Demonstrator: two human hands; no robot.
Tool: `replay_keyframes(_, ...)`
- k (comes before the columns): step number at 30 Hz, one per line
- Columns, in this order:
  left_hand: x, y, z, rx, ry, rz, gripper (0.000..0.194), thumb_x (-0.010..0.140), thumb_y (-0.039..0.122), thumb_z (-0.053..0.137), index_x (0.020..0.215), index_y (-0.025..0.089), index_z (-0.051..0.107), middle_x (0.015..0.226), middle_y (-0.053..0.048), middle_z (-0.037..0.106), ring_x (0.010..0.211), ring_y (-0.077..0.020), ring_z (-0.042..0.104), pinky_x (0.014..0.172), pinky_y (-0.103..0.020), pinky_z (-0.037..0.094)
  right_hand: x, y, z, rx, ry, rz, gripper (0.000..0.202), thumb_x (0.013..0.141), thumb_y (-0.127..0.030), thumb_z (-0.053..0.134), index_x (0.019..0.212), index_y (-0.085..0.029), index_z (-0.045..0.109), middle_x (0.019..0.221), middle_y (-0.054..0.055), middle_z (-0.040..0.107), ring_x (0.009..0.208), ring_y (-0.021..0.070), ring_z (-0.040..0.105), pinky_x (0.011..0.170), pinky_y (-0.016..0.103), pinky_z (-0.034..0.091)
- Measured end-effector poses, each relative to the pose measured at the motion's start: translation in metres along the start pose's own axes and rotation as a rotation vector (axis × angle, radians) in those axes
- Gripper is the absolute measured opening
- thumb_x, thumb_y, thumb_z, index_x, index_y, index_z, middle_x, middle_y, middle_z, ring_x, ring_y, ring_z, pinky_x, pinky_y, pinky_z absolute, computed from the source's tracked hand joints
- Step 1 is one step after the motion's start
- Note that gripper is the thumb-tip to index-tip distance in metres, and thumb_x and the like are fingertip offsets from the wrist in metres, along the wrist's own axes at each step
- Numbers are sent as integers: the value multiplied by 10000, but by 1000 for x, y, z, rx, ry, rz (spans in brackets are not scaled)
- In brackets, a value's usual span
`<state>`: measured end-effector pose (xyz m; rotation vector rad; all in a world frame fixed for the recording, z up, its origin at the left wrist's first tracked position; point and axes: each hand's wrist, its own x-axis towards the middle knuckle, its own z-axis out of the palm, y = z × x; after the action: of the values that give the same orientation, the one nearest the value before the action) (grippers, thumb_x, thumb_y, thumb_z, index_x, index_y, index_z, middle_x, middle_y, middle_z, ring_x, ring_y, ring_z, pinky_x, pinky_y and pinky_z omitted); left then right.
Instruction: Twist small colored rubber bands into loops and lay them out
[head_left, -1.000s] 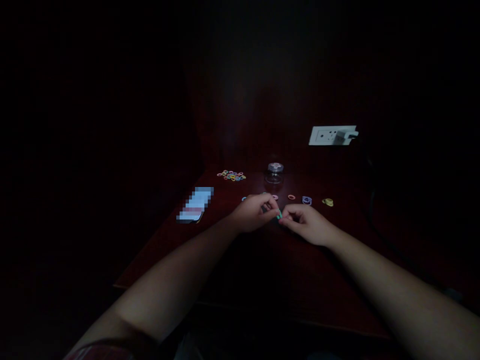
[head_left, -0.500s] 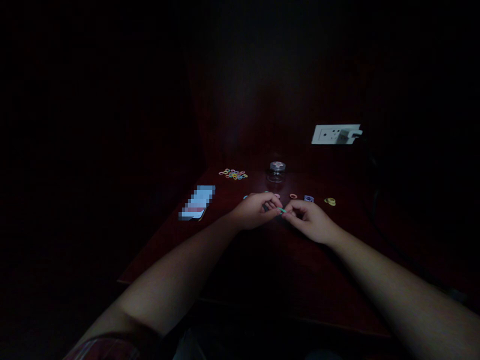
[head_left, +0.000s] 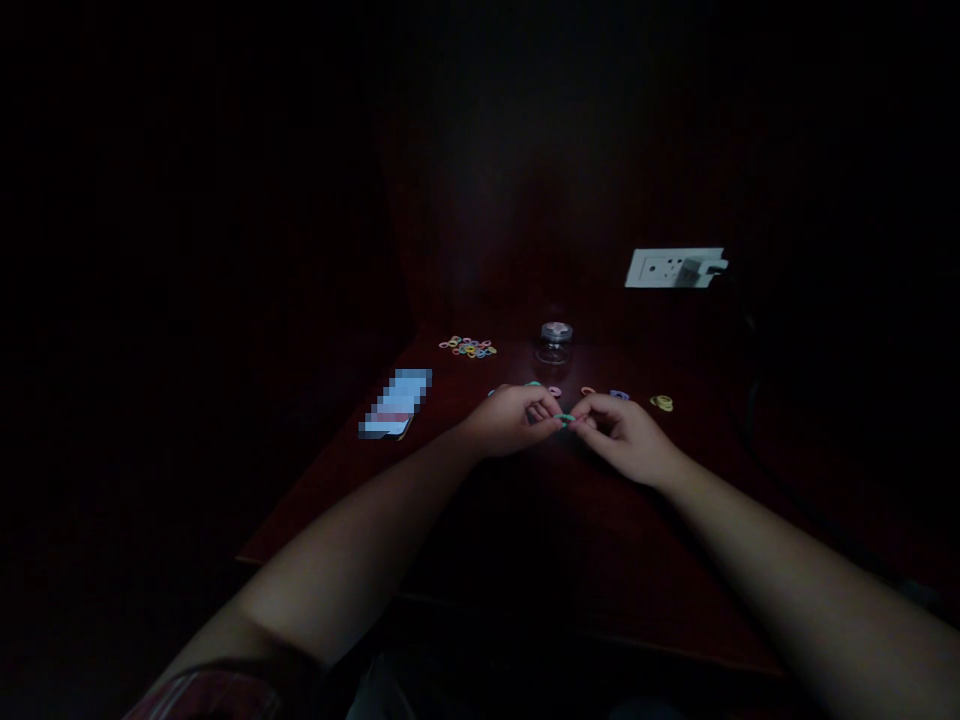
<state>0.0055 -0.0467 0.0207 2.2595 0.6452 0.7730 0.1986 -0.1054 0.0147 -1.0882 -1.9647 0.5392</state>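
Observation:
A small green hair tie point(head_left: 565, 417) is pinched between my two hands above the dark red table point(head_left: 450, 500). My left hand point(head_left: 519, 420) grips its left side between thumb and fingers. From the other side, my right hand point(head_left: 624, 438) pinches the right edge. Just beyond the hands lie a pink hair tie point(head_left: 555, 392), an orange one point(head_left: 588, 391), a purple bunch point(head_left: 619, 395) and a yellow bunch point(head_left: 662, 403). Part of another green tie point(head_left: 533, 384) and a bit of a blue one show behind my left hand.
A pile of mixed-colour hair ties point(head_left: 469, 348) lies at the back left. A clear lidded jar point(head_left: 556, 343) stands at the back. The phone point(head_left: 397, 403), its screen lit, lies on the left. A wall socket point(head_left: 675, 268) holds a plug with a dark cable.
The green hair tie now shows as a wider ring between my fingertips, and my right hand has shifted slightly right. The view has moved a little.

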Motion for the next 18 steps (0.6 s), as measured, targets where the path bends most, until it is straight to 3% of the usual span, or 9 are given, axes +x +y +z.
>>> replay_keyframes(18, -1, 4, -3, 82, -62, -8, 119, 803, 240, 580, 832, 131, 618, 785, -20, 633, 678, -88, 548, 601, -193, 425, 2, 5, -4, -157, 21, -20, 185, 883, -318, 489, 769, -192, 562, 652, 9, 524, 637, 161, 504, 710, 328, 469)
